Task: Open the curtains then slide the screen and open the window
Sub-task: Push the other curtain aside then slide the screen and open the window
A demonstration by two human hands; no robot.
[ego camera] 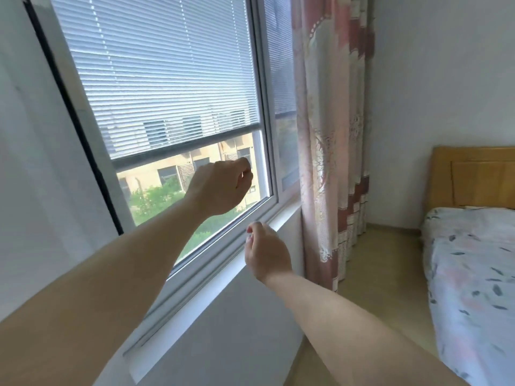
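The patterned pink and white curtain [331,135] hangs bunched to the right of the window. The white-framed window sash [267,121] stands shut, with slatted blinds [156,73] covering its upper part and clear glass below. My left hand [220,188] is raised in front of the lower glass. Its fingers are curled and pinched together at the sash's right stile, and whatever they pinch is hidden. My right hand [266,253] hovers lower, just in front of the bottom frame rail [223,263], loosely closed with nothing visible in it.
A white sill [195,310] juts out under the window. A bed with a floral sheet [473,274] and a wooden headboard [471,176] fills the right side. Between the bed and the wall there is a strip of beige floor [384,268].
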